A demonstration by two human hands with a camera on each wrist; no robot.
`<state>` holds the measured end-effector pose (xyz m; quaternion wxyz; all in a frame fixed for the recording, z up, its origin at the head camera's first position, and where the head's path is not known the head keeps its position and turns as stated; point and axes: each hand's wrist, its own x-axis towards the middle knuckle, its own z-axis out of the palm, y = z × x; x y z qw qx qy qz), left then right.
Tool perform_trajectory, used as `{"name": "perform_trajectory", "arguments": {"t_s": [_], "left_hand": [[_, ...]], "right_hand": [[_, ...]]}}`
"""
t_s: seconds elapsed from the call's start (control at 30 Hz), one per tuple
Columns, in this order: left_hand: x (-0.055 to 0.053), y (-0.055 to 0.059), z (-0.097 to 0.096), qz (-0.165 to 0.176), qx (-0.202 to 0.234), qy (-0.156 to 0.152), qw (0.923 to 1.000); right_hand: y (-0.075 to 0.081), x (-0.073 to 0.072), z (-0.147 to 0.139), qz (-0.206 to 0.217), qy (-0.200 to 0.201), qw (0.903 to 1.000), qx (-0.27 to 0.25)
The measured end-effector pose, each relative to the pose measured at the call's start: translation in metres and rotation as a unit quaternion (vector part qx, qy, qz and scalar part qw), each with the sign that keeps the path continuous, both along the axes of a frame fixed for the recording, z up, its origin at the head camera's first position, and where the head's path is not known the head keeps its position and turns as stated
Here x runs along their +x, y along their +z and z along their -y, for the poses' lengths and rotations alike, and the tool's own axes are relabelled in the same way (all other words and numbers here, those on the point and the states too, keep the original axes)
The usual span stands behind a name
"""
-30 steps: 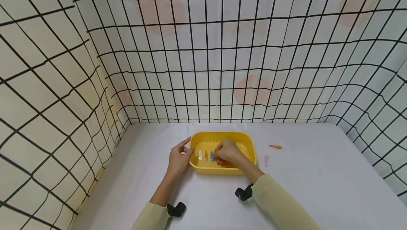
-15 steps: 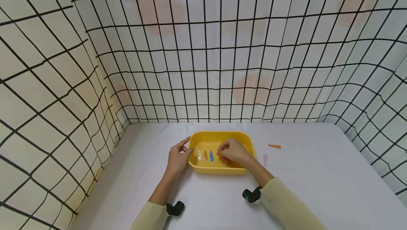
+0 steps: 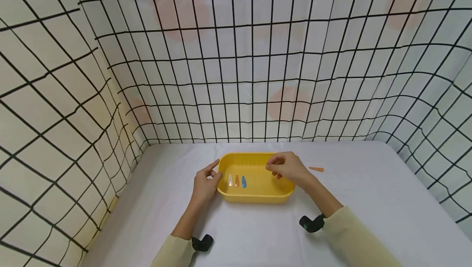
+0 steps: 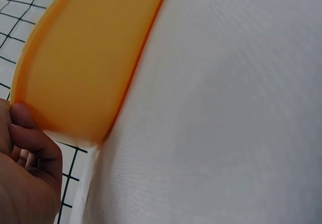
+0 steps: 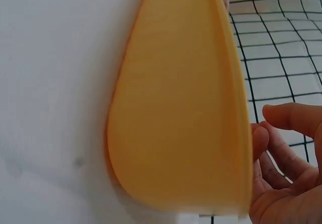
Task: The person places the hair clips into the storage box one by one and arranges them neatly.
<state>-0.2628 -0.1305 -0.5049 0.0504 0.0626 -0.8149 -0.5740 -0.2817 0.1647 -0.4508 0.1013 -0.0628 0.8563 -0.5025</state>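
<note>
A yellow tray point(image 3: 254, 198) stands on the white tabletop in the head view. Inside it, toward the left, three snap hair clips lie in a row: a white clip point(image 3: 230, 180), an orange clip point(image 3: 237, 181) and a blue clip point(image 3: 243, 181). My left hand point(image 3: 205, 183) holds the tray's left end, thumb at the rim; the left wrist view shows its fingers point(image 4: 37, 143) bent by the tray wall. Above the right part of the tray hovers my right hand point(image 3: 289, 168), fingers loosely bent. In the right wrist view its thumb and fingertips are apart with nothing between them.
Another orange clip point(image 3: 316, 169) lies on the tabletop point(image 3: 368, 201) right of the tray. White walls covered with black netting point(image 3: 254, 66) rise behind and on both sides. Each wrist carries a small black camera, such as the right wrist camera point(image 3: 311, 223).
My right hand has let go of the blue clip and moved right and up toward the tray's right end. Its arm now covers the pink clip on the table. The left hand stays at the tray.
</note>
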Motion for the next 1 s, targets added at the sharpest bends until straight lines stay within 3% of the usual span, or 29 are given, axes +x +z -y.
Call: {"name": "perform_trajectory", "arguments": {"t_s": [0.4, 1.0], "left_hand": [[0.001, -0.001, 0.001, -0.006, 0.002, -0.003, 1.0], [0.0, -0.001, -0.001, -0.01, 0.003, -0.002, 0.9999]], "right_hand": [[0.01, 0.005, -0.054, -0.022, 0.026, 0.9991, -0.027], [-0.007, 0.005, -0.124, -0.054, -0.033, 0.9975, 0.031]]}}
